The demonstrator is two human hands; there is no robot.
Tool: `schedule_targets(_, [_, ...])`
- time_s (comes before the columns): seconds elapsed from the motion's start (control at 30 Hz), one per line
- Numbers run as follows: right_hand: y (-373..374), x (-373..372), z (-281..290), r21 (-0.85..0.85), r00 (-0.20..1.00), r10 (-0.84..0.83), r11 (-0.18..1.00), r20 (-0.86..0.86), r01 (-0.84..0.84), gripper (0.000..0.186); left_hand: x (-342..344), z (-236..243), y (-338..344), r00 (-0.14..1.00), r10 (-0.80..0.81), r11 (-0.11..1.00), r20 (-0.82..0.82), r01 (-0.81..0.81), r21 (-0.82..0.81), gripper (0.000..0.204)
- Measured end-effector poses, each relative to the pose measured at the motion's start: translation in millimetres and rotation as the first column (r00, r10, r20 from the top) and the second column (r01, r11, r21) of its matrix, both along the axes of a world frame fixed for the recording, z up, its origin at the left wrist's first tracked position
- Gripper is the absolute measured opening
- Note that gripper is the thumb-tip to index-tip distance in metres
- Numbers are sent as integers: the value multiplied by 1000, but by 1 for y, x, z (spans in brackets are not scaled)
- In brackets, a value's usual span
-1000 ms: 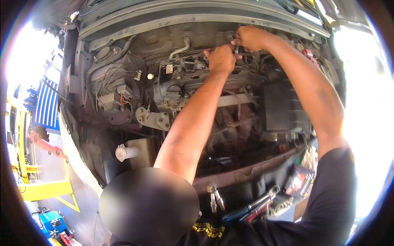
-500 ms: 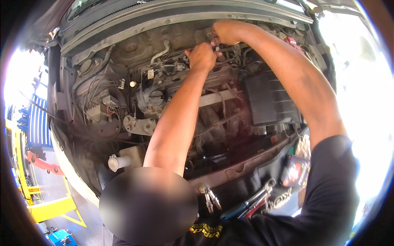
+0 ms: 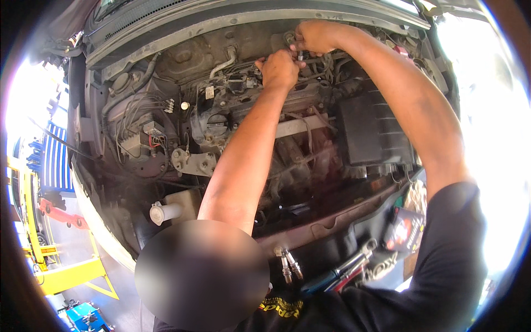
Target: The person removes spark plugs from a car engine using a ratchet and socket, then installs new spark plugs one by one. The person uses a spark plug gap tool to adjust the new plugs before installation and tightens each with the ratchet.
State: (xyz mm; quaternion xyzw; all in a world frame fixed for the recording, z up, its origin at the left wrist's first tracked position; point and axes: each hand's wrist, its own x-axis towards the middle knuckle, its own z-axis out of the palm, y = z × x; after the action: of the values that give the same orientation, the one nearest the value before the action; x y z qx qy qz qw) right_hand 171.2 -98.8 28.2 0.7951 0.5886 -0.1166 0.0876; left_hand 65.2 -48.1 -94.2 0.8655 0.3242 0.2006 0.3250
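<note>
Both of my arms reach over a car's engine (image 3: 232,119) to its far side, below the firewall (image 3: 193,50). My left hand (image 3: 279,69) rests at the rear edge of the engine, its fingers curled round something I cannot make out. Just to its right and slightly farther back, my right hand (image 3: 318,37) is closed, thumb and fingers pinched together. A small shiny metal piece (image 3: 300,56) shows below the right fingertips, between the two hands; its kind is too small to tell. Hoses and wiring (image 3: 326,66) lie beside the right hand.
A black box-shaped cover (image 3: 370,130) sits right of the engine. Near the front edge lie spark plugs (image 3: 289,265), a ratchet wrench (image 3: 359,257) and a dark printed box (image 3: 404,228). A white-capped reservoir (image 3: 166,212) stands front left. A yellow frame (image 3: 72,279) is on the floor.
The whole view has shifted slightly, so the engine sits a little farther right. Both hands stay close together at the engine's rear; the right fingers have changed their hold a little.
</note>
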Motion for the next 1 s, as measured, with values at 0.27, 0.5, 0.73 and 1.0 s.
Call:
schedule_targets(0.27, [8,15,-14,-27,949,253,967,190,-253,16,-1,1,-8,1000,-15,994,26,12,105,33])
schedule_targets(0.5, [2,15,-15,111,994,87,989,65,-94,10,-8,20,-11,995,-48,999,-85,48,-1,30])
schedule_targets(0.73, [4,11,-14,140,965,217,961,147,-237,14,2,-6,-3,997,3,993,73,-11,121,29])
schedule_targets(1.0, [9,12,-16,68,996,86,994,-19,-85,15,1,3,-9,999,45,996,14,-46,80,26])
